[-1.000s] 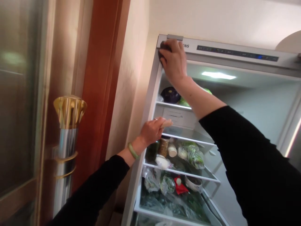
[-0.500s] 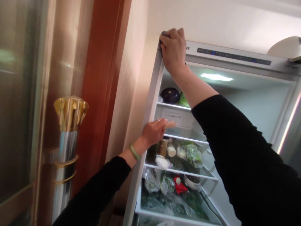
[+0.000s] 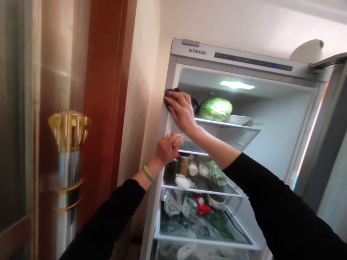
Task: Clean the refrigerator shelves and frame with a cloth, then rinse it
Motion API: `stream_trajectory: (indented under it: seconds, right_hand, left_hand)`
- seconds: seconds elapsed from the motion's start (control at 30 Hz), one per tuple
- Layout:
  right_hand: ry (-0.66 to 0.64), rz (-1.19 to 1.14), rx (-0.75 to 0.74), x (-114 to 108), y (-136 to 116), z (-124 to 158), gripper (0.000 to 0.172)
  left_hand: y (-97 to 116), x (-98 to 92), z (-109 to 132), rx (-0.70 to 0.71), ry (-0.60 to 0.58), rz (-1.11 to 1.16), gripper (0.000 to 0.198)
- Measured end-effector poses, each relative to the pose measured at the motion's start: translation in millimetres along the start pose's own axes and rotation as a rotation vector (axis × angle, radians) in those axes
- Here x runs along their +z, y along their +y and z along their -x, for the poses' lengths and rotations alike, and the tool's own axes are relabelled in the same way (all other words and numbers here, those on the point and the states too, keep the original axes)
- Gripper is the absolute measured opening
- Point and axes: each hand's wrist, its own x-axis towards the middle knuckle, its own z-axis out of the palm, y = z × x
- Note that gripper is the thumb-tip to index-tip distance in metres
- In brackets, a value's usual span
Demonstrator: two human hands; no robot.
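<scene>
An open silver fridge (image 3: 244, 61) fills the right half of the view. My right hand (image 3: 181, 110) presses a dark cloth (image 3: 168, 96) against the fridge's left front frame, level with the top shelf. My left hand (image 3: 168, 147), with a green bangle on the wrist, is closed on the frame's edge a little lower, a ring showing on one finger. Just right of my right hand, on the top shelf (image 3: 230, 124), sit a green cabbage (image 3: 215, 108) and a dark round vegetable (image 3: 195, 105).
Lower shelves hold jars (image 3: 184, 165), bagged greens (image 3: 213, 171), a red packet (image 3: 202, 206) and a bowl (image 3: 217, 202). The fridge door (image 3: 328, 130) stands open at the right. A gold and chrome post (image 3: 67, 169) and a red-brown door frame (image 3: 105, 108) are at the left.
My right hand slid the cloth from the fridge's top left corner down the left frame to top-shelf level. The left hand stayed gripping the frame. The view shifted right, uncovering the cabbage.
</scene>
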Motion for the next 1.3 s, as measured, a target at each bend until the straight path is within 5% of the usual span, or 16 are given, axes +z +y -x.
stream_trajectory:
  seconds: [0.27, 0.43, 0.67, 0.87, 1.13, 1.2, 1.3]
  right_hand:
    - [0.074, 0.212, 0.194, -4, 14, -88, 0.044]
    - [-0.031, 0.179, -0.050, -12, 21, -77, 0.036]
    - [0.033, 0.331, -0.038, -57, 98, -85, 0.024]
    - [0.226, 0.329, 0.004, -99, 163, -40, 0.017]
    - [0.669, 0.237, 0.401, -190, 311, 65, 0.019]
    - [0.712, 0.200, 0.432, -200, 322, 72, 0.025]
    - [0.657, 0.134, 0.408, -187, 305, 58, 0.023]
  left_hand:
    - [2, -0.6, -6, -0.003, 0.005, 0.002, 0.025]
    - [1, -1.3, -8, 0.018, 0.013, -0.030, 0.021]
    - [-2, -1.3, -9, 0.015, 0.006, -0.048, 0.024]
    - [-3, -0.8, -8, -0.037, 0.003, -0.087, 0.027]
    - [-1, 0.6, -8, -0.080, 0.019, -0.029, 0.018]
    - [-1, 1.0, -8, -0.123, 0.014, -0.031, 0.021]
    - [0, 1.1, -8, -0.153, 0.018, -0.045, 0.026]
